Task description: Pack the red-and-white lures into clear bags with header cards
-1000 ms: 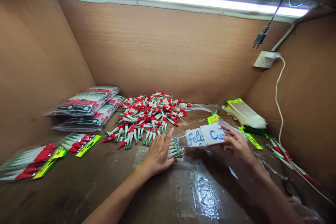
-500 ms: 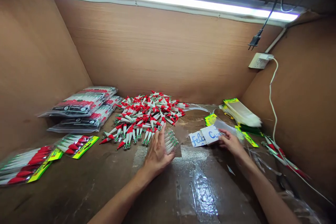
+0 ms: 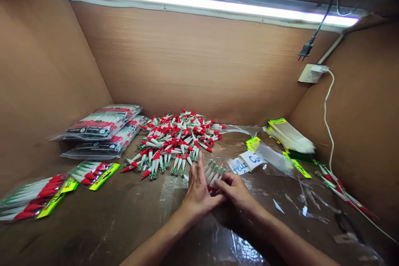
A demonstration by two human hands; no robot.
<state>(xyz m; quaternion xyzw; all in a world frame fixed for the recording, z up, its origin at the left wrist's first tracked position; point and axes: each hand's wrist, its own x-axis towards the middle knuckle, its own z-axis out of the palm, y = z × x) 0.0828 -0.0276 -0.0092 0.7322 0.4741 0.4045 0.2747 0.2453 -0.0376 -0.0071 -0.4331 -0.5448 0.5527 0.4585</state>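
A small row of red-and-white squid jigs (image 3: 213, 171), green-tinged hook ends up, stands between my two hands above the table. My left hand (image 3: 199, 193) cups the left side of the row, fingers stretched upward together and thumb across the front. From the right, my right hand (image 3: 235, 191) closes on the same jigs with thumb and fingers; its palm side is hidden. Just behind the hands lies a big loose pile of squid jigs (image 3: 177, 137). Two handwritten paper cards (image 3: 251, 160) lie beyond my right hand, beside an empty clear packet (image 3: 271, 158) with a yellow header.
Filled bags (image 3: 99, 129) are stacked at the back left, with labelled jig packs (image 3: 93, 172) in front. A stack of empty packets (image 3: 291, 135) sits back right. More jigs (image 3: 343, 191) lie under a white cable (image 3: 326, 116). A black plug (image 3: 305, 50) hangs above.
My right hand has left the paper cards and moved left to the jigs beside my left hand. The jigs and my left hand have shifted slightly right and nearer.
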